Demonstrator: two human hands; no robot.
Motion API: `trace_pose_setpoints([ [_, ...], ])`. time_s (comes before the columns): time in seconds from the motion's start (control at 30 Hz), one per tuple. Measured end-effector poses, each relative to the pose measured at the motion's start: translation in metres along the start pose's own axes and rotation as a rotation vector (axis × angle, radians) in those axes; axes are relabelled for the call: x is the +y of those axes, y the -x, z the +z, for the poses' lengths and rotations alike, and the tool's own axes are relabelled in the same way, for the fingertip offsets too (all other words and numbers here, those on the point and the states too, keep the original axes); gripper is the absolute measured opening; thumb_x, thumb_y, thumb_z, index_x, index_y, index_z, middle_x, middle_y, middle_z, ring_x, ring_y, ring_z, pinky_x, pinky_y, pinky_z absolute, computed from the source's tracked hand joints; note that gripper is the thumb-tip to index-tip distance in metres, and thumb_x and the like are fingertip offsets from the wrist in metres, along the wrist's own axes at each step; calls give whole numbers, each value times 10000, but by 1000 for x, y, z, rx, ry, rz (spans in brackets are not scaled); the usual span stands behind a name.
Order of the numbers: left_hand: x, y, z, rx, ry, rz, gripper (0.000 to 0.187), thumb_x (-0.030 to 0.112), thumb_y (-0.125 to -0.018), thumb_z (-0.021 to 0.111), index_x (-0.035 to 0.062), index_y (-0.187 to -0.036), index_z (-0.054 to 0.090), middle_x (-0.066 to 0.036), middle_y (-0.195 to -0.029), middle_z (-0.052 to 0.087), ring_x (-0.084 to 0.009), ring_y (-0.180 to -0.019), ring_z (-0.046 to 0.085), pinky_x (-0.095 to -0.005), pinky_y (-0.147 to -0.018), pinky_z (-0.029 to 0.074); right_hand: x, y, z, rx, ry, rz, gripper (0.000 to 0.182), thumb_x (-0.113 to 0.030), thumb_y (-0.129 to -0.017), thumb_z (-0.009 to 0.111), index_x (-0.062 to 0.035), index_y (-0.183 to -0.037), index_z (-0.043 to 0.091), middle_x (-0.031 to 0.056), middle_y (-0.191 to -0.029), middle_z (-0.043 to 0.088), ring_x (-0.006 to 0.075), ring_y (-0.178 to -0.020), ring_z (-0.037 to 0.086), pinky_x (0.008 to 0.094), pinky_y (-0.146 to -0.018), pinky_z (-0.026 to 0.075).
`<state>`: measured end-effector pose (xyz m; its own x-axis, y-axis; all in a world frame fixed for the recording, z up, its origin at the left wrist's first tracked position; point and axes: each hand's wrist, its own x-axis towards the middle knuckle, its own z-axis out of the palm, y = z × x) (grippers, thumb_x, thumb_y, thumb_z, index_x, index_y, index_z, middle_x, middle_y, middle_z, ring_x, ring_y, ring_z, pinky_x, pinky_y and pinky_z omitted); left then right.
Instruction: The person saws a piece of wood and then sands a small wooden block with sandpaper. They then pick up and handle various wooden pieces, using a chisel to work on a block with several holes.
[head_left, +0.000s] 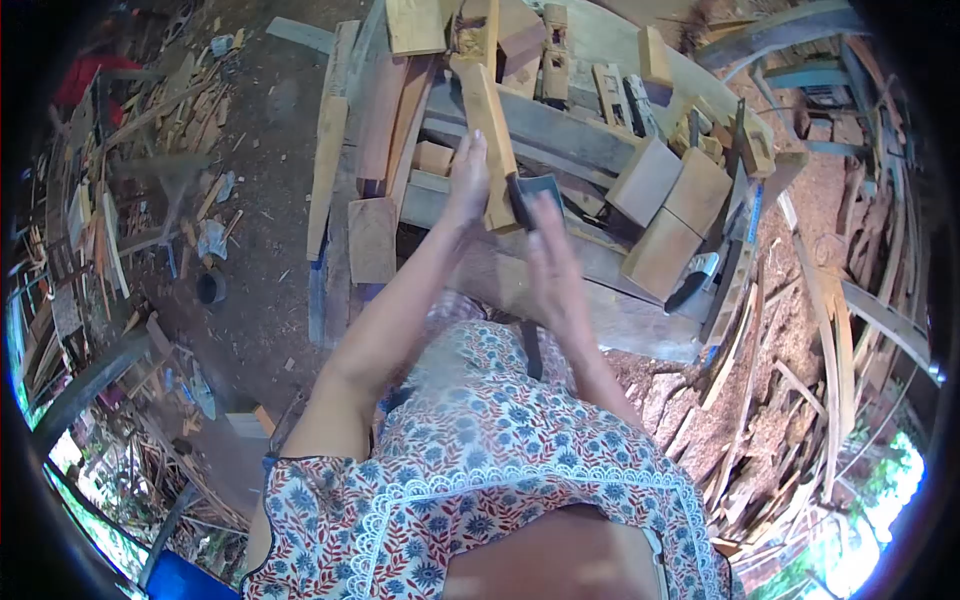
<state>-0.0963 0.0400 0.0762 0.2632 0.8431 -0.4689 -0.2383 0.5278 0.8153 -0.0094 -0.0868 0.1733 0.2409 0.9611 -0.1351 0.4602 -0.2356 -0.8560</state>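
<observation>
My left hand (466,185) is raised in front of me. Its fingers lie straight along the left side of a long pale wooden piece (488,120) and hold it steady over the workbench (560,130). My right hand (552,262) is blurred by motion, just right of and below that piece. It grips a dark tool with a grey blade (535,192) near the lower end of the wood. The tool's dark handle (531,350) runs down toward my floral dress.
Square wooden blocks (668,200) and offcuts crowd the bench on the right, beside a saw (735,240). Planks (330,160) lean at the bench's left. Wood shavings and curved slats (820,330) cover the ground on the right, and scrap wood litters the dirt floor (260,250) on the left.
</observation>
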Motion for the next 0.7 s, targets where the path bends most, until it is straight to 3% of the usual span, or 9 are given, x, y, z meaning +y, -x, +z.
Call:
trace_pose_setpoints([
  [0.1, -19, -10, 14, 52, -148, 130, 391, 350, -949, 315, 20, -1086, 475, -62, -868, 530, -122, -761, 538, -266, -674, 455, 4, 8, 7, 6, 178, -27, 379, -253, -941, 333, -65, -1248, 450, 201, -1353, 328, 302, -1289, 256, 364, -1044, 200],
  [0.17, -23, 0, 24, 13, -209, 194, 477, 354, -954, 287, -34, -1183, 441, -143, -1073, 540, -210, -971, 498, -320, -868, 375, 23, 5, -6, -78, -321, 146, 536, -457, -928, 270, -46, -1162, 521, 262, -1348, 278, 325, -1299, 217, 396, -1041, 189],
  [0.2, -23, 0, 30, 29, -221, 234, 469, 358, -954, 287, -19, -1182, 446, -131, -1048, 545, -194, -941, 500, -316, -840, 388, 20, 3, -13, -124, -385, 262, 692, -552, -902, 132, -58, -1133, 559, 238, -1396, 204, 299, -1313, 189, 372, -1053, 154],
  [0.3, -20, 6, 33, 12, -166, 144, 400, 350, -953, 302, 23, -1118, 462, -59, -901, 527, -114, -784, 514, -255, -693, 436, 14, 1, -30, -199, -665, 369, 726, -560, -894, 76, -81, -1157, 553, 215, -1419, 154, 257, -1329, 144, 344, -1065, 107],
  [0.33, -20, 6, 34, 11, -146, 144, 394, 348, -954, 297, 25, -1102, 466, -55, -889, 529, -111, -772, 515, -255, -682, 438, 24, 0, -30, -229, -889, 405, 744, -571, -893, 89, -44, -1159, 542, 121, -1436, 171, 215, -1297, 222, 311, -1052, 143],
  [0.43, -15, 11, 38, 41, -157, 158, 390, 348, -954, 295, 27, -1090, 469, -52, -862, 530, -109, -745, 519, -262, -664, 444, 24, 1, -38, -281, -846, 398, 725, -571, -896, 116, -53, -1143, 559, 104, -1435, 182, 200, -1280, 240, 311, -1046, 167],
  [0.5, -40, -2, 35, 34, -152, 165, 383, 339, -955, 289, 25, -1076, 470, -63, -864, 527, -123, -745, 518, -274, -672, 444, 32, 0, -33, -280, -642, 341, 599, -509, -922, 221, -60, -1219, 484, 95, -1416, 228, 198, -1263, 267, 314, -1038, 199],
  [0.6, -13, 28, 55, 49, -174, 144, 370, 327, -957, 288, 34, -1114, 450, -84, -855, 534, -160, -744, 502, -293, -671, 418, 39, -1, -12, -207, -466, 334, 580, -345, -908, 424, -56, -1358, 200, 176, -1399, 218, 237, -1288, 242, 336, -1039, 217],
  [0.7, -25, 26, 53, 73, -248, 150, 364, 319, -955, 285, 27, -1097, 450, -105, -843, 529, -185, -741, 505, -315, -673, 417, 43, 6, -5, -98, -148, 179, 612, -336, -910, 423, -19, -1364, 164, 224, -1393, 199, 266, -1305, 202, 350, -1052, 182],
])
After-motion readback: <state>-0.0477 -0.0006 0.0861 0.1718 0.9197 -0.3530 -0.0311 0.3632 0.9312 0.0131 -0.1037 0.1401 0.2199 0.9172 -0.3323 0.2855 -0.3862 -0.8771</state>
